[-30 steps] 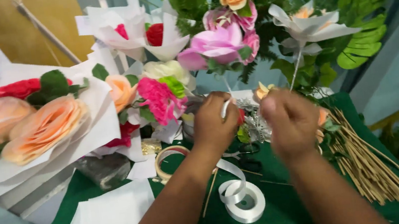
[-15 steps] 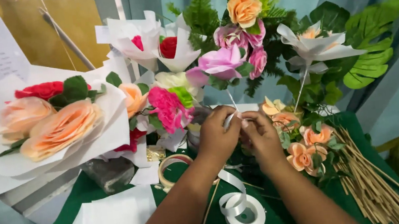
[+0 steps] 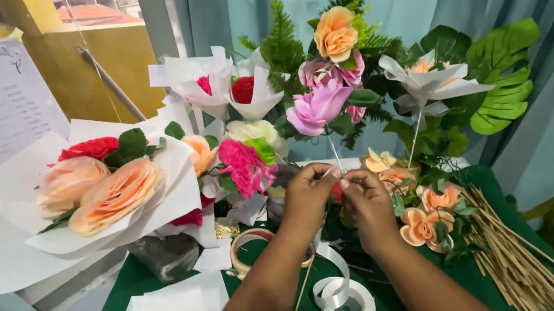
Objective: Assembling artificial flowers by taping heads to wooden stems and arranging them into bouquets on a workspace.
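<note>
Comparing with a second ago, both hands have come close together and lower, so the left hand and right hand now pinch the white ribbon between fingertips, which suggests a knot is being made; its roll lies just below them. Left of the hands stands the wrapped peach bouquet, right lie the wooden sticks, and small orange flowers crowd close beside the right hand

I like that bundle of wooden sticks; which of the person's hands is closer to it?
The right hand: the wooden sticks lie just off to its right on the green tablecloth. The left hand sits on the far side of the right hand.
</note>
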